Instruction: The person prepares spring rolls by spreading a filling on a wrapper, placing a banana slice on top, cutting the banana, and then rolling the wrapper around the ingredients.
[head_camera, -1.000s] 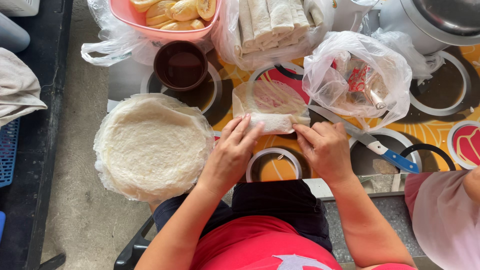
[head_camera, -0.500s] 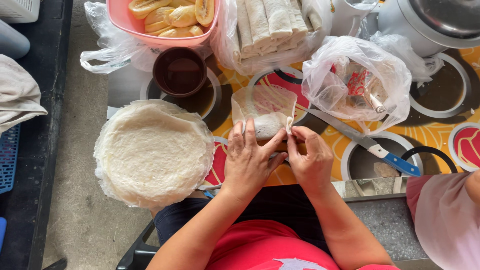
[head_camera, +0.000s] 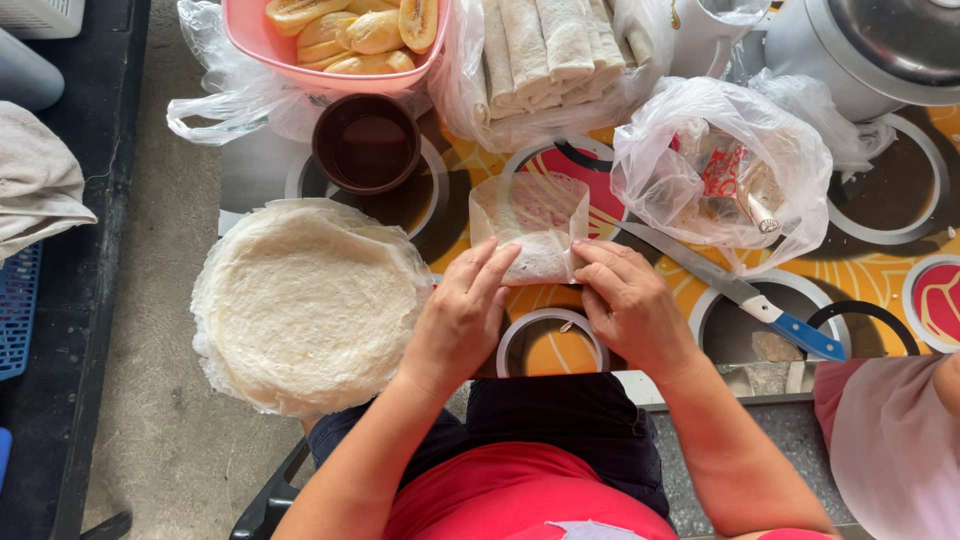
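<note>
Landmark: the wrapper sheet (head_camera: 530, 225), a thin translucent square on the patterned tabletop (head_camera: 620, 160), its near edge rolled over a filling
Left hand (head_camera: 462, 320): fingers spread on the rolled near edge, pressing it down, not clenched
Right hand (head_camera: 630, 305): fingertips pinching the right end of the same roll
Left of the sheet: a stack of round wrappers (head_camera: 305, 300); beyond it, a dark bowl of brown liquid (head_camera: 367, 145)
Beyond the sheet: a clear bag of finished rolls (head_camera: 545, 60) and a pink basin of peeled bananas (head_camera: 350, 35)
Right of the sheet: a knife with a blue handle (head_camera: 740, 292), blade toward the roll; a crumpled plastic bag (head_camera: 720, 170)
Risk: the sheet looks very thin; uneven pressure could tear it or let the filling slip out an open end, I judge; the blade lies near the right hand
Change: half a second ago both hands were lifted together off the sheet, holding up a thin strip; now they are down on the roll
</note>
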